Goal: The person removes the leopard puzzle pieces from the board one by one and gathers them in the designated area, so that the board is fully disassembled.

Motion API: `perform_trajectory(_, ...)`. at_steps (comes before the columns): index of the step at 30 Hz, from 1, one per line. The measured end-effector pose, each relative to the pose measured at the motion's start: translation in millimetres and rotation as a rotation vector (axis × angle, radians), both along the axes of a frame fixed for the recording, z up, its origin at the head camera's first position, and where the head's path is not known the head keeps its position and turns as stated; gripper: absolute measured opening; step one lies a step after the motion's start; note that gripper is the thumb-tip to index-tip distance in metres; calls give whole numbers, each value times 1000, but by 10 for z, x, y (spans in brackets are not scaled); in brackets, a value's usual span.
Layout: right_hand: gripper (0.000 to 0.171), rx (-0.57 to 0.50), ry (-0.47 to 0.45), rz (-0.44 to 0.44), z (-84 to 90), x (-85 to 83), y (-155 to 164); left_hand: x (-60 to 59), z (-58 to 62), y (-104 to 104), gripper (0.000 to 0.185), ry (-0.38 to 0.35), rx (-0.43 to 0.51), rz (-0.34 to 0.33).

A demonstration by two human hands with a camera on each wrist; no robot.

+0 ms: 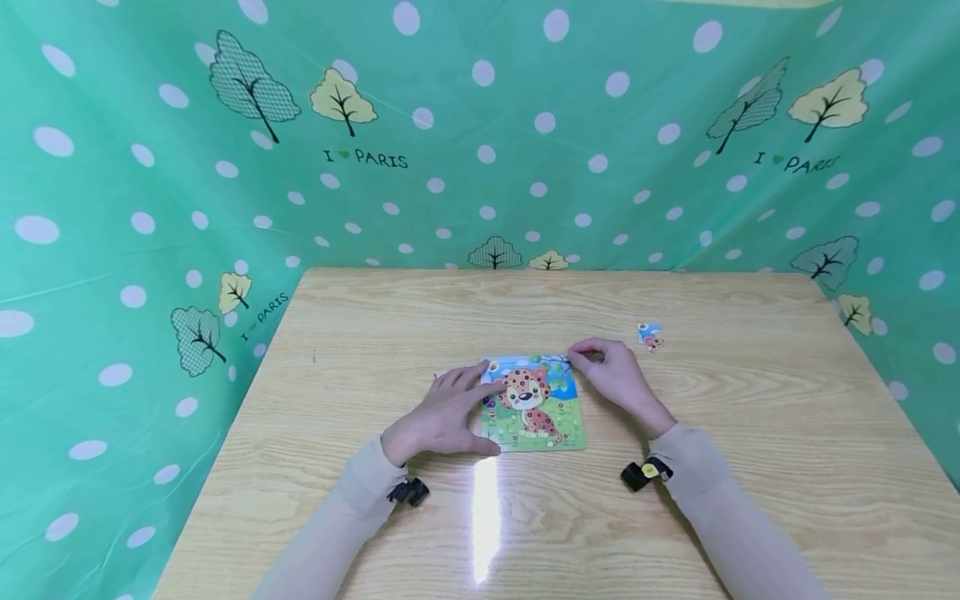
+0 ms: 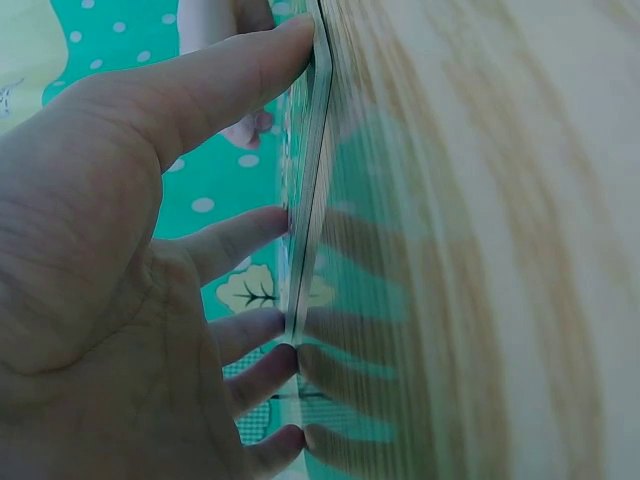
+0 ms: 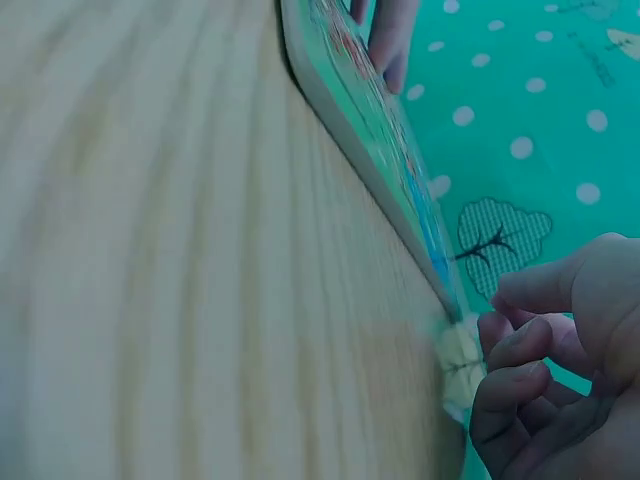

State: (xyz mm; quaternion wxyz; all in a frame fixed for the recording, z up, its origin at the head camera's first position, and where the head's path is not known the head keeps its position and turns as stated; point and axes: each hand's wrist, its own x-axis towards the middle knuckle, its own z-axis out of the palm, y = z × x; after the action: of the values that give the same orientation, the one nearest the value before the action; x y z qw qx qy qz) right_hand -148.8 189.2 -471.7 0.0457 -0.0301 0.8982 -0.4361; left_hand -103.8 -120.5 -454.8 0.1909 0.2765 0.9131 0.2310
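Note:
A jigsaw puzzle board with a spotted cartoon leopard lies flat on the wooden table. My left hand spans the left edge of the board with its fingers spread. Its thumb touches the board's near left corner, as the left wrist view shows side-on. At the far right corner of the board is my right hand, its fingers curled and its thumb close to the index finger. Nothing shows between those fingertips. A small puzzle piece with blue and spotted parts lies behind the right hand, apart from the board.
The wooden table ends at the back against a green dotted cloth. A small pale object peeks out behind the left hand, mostly hidden. Black straps sit on both wrists.

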Motion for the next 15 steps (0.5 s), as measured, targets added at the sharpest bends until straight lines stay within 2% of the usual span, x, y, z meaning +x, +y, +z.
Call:
perform_trajectory(9,23,-18,43,132,40,61,-242,0,0,3,97,-7,6,1)
perform_trajectory(15,25,-20,26,240,12,60,-380,-3,3,3,97,1,6,0)
